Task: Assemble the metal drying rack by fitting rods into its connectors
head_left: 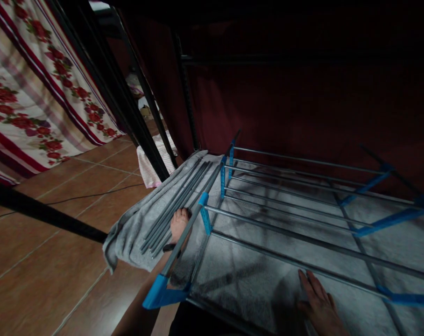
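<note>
My left hand (180,224), with a dark band at the wrist, reaches past the rack's near side to a bundle of thin grey metal tubes (173,205) lying on the grey blanket. Its fingers are curled down over the tubes at the bundle's right edge; the fingertips are partly hidden. My right hand (320,301) lies low, fingers stretched out, close to a lower rail, holding nothing. Between the hands stands a partly built rack of grey metal tubes (268,225) joined by blue plastic connectors (205,212).
The rack rests on a grey blanket (240,266). Black metal frame posts (142,135) rise at the left, with a dark red cloth (285,107) behind. Beyond are a floral curtain (40,84), brown floor tiles (58,252), a cable (93,195) and a striped cloth (151,165).
</note>
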{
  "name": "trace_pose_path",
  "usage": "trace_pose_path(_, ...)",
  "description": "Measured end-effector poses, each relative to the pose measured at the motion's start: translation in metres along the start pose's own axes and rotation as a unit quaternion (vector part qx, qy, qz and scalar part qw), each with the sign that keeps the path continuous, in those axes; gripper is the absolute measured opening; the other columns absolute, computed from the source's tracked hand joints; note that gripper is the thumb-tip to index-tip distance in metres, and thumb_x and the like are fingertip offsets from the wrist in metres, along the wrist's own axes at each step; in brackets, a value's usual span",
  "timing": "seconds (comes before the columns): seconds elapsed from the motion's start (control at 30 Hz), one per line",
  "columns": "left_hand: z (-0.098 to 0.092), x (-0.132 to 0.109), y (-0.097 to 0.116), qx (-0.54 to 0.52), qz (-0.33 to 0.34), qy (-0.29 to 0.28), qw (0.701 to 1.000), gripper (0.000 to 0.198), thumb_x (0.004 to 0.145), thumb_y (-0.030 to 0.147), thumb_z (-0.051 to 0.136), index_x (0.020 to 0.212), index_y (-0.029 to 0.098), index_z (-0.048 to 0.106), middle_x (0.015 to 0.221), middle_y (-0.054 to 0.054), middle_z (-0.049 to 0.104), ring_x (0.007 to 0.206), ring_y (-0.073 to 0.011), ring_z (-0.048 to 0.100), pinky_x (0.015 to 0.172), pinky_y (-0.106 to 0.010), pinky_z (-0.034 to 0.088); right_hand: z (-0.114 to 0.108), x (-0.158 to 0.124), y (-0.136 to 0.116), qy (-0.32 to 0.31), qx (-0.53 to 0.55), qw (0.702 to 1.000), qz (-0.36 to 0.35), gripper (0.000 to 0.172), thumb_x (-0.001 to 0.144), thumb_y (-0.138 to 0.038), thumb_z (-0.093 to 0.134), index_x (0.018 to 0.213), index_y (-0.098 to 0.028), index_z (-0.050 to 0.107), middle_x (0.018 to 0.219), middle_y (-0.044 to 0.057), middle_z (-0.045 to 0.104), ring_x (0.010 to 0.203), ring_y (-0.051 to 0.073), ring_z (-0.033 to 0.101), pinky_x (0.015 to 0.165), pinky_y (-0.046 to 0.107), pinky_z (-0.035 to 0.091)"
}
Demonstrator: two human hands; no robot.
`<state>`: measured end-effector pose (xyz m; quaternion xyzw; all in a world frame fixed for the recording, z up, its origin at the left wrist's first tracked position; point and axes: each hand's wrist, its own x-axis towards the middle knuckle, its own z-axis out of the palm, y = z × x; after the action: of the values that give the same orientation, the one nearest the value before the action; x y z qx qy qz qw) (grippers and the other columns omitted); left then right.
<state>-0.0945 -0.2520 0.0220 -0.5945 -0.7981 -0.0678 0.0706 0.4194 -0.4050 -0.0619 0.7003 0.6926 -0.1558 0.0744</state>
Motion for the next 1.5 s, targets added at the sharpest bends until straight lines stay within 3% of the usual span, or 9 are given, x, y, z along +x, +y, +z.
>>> trace_pose_path(0.2,0.004,0.006,-0.004,-0.017,-0.006,-0.006,1.000,0.033,0.101,0.022,0.036,0.121,0.011,0.059,0.112,-0.018,0.061,0.109,-0.0310,0.056,0.092,-0.042,0.048,0.005,0.005,0.005,0.019,0.009,1.000,-0.001,0.073,0.083,-0.028,0.045,0.155,-0.023,0.039,0.164,0.012,0.032,0.150,0.032,0.034,0.111,0.060,0.039)
trace_pose_path(0.77,0.007,0.001,-0.011,-0.021,0.010,0.000,1.000,0.039,0.101,0.020,0.029,0.123,0.016,0.060,0.117,-0.017,0.063,0.110,-0.0300,0.056,0.098,-0.040,0.043,-0.001,0.002,0.001,0.005,0.022,1.000,-0.003,0.074,0.085,-0.028,0.044,0.157,-0.020,0.035,0.166,0.013,0.027,0.151,0.032,0.032,0.112,0.061,0.038)
trace_pose_path(0.93,0.004,0.002,-0.013,-0.024,0.007,0.005,1.000,0.037,0.102,0.029,0.034,0.120,0.015,0.062,0.116,-0.017,0.063,0.109,-0.0313,0.056,0.095,-0.042,0.044,-0.003,0.000,-0.002,0.011,0.016,1.000,-0.001,0.073,0.086,-0.028,0.043,0.158,-0.020,0.035,0.167,0.013,0.026,0.151,0.032,0.030,0.113,0.060,0.038)
trace_pose_path(1.17,-0.005,0.004,-0.022,-0.024,-0.044,0.079,0.996,0.040,0.101,0.034,0.037,0.128,0.015,0.059,0.134,-0.018,0.055,0.120,-0.0343,0.052,0.100,-0.046,0.041,-0.003,0.001,0.002,0.007,0.022,1.000,0.003,0.073,0.083,-0.028,0.045,0.156,-0.023,0.038,0.165,0.012,0.030,0.150,0.032,0.033,0.112,0.059,0.039)
trace_pose_path(1.33,-0.008,0.013,-0.037,-0.015,-0.116,0.058,0.991,0.050,0.101,0.036,0.038,0.138,0.006,0.049,0.143,-0.025,0.049,0.127,-0.0382,0.048,0.101,-0.049,0.041,-0.006,-0.002,-0.003,0.019,0.029,0.999,-0.004,0.073,0.083,-0.028,0.043,0.156,-0.021,0.038,0.165,0.014,0.031,0.149,0.032,0.034,0.112,0.060,0.039)
trace_pose_path(1.5,-0.006,0.020,-0.047,-0.028,-0.148,0.027,0.988,0.048,0.103,0.035,0.030,0.135,0.005,0.051,0.126,-0.023,0.060,0.117,-0.0349,0.055,0.095,-0.047,0.044,-0.010,-0.004,-0.007,0.045,0.032,0.998,0.004,0.070,0.083,-0.027,0.044,0.153,-0.024,0.042,0.162,0.013,0.037,0.148,0.033,0.038,0.110,0.058,0.041)
